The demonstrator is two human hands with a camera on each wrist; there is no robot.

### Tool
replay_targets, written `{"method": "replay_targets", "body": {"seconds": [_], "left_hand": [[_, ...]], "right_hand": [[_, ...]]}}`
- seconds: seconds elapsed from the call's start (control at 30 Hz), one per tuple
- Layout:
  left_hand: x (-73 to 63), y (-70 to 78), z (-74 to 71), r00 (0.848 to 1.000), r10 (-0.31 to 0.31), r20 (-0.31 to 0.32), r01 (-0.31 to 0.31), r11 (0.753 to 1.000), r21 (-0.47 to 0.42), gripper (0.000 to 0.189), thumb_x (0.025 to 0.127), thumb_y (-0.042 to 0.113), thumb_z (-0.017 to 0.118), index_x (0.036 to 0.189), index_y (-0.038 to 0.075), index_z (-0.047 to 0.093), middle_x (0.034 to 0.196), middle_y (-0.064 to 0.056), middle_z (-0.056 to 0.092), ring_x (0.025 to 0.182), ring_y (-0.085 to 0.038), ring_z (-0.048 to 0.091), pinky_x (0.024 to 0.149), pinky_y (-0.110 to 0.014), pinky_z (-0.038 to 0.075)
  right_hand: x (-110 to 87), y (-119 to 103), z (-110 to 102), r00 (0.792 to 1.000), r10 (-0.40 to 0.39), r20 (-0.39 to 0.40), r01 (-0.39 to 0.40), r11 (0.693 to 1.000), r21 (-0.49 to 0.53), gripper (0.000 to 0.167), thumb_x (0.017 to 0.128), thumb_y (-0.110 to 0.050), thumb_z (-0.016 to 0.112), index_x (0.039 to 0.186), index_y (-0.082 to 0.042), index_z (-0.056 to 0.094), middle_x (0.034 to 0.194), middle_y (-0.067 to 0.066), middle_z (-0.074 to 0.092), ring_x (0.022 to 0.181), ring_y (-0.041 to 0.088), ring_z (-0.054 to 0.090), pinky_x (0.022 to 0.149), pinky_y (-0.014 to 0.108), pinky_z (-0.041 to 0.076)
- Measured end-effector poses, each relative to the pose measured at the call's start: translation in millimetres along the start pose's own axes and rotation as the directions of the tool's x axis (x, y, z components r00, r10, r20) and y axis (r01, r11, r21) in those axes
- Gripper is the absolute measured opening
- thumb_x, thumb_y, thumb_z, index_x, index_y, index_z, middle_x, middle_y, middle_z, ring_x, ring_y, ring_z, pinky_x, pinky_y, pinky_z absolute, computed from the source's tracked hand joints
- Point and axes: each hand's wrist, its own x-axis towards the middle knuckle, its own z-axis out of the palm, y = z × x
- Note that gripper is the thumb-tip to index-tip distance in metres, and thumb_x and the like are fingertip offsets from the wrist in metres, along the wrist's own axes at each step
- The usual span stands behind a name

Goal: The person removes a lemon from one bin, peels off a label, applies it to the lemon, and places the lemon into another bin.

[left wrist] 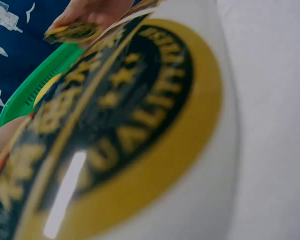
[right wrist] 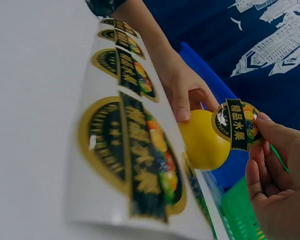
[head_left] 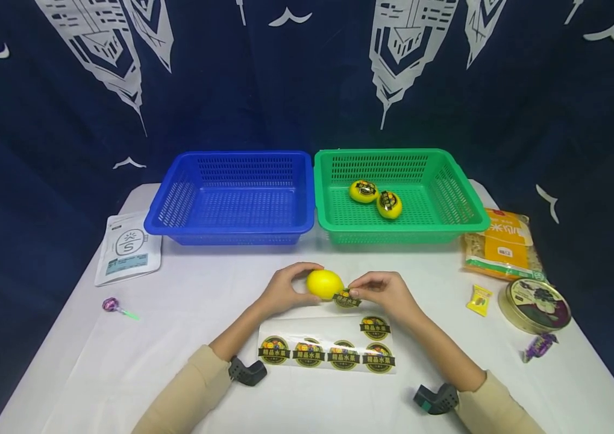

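Note:
My left hand [head_left: 288, 290] grips a plain yellow lemon [head_left: 324, 283] from its left side, thumb below and fingers above. Between thumb and fingertips my right hand [head_left: 388, 293] pinches a round black-and-gold sticker [head_left: 347, 298] by its edge. The sticker stands right at the lemon's lower right side and overlaps it in the right wrist view, where its fruit picture and lettering show. Just in front of both hands lies a white sticker sheet [head_left: 312, 328] with several matching stickers in a row and one more at its upper right. In the left wrist view this sheet fills much of the picture, blurred.
Behind the hands stand a blue basket [head_left: 231, 231] and a green basket [head_left: 404, 228]; the green one holds two stickered lemons [head_left: 364, 191]. A white pouch [head_left: 129, 248] and lollipop [head_left: 111, 304] lie left. Rightward are a grain bag [head_left: 504, 244], round tin [head_left: 535, 305] and wrapped candies [head_left: 479, 300].

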Motion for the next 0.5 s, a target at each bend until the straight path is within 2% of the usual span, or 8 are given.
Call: {"method": "replay_targets", "body": {"seconds": [0.17,0.3,0.5], "left_hand": [[-2.4,-1.4,3.9,0.998,0.05,-0.044,-0.05,0.999,-0.01,0.061,0.062,0.03,0.085,0.117,0.022,0.06,0.114,0.008,0.06,0.103,-0.012,0.056,0.087,-0.029,0.049],[-2.7,-1.6,4.9,0.997,0.057,-0.051,-0.056,0.998,0.013,0.061,0.062,0.03,0.086,0.116,0.022,0.06,0.112,0.011,0.061,0.1,-0.009,0.056,0.085,-0.026,0.049],[-2.3,-1.1,2.9,0.995,0.085,-0.057,-0.083,0.996,0.038,0.062,0.061,0.031,0.086,0.116,0.02,0.06,0.111,0.012,0.061,0.097,-0.007,0.057,0.083,-0.024,0.049]], "right_hand": [[17.8,-6,7,1.0,0.019,0.006,-0.019,1.0,0.015,0.021,0.078,-0.015,0.074,0.091,0.001,0.069,0.088,0.007,0.069,0.078,0.019,0.065,0.073,0.035,0.055],[28.4,-11,14,0.998,0.045,0.033,-0.046,0.998,0.047,0.02,0.079,-0.011,0.073,0.093,0.004,0.068,0.089,0.01,0.069,0.078,0.017,0.065,0.073,0.03,0.055],[32.3,-35,22,0.997,0.049,0.059,-0.048,0.999,-0.013,0.019,0.081,-0.004,0.07,0.094,0.008,0.066,0.089,0.015,0.068,0.075,0.012,0.063,0.07,0.025,0.054]]}}
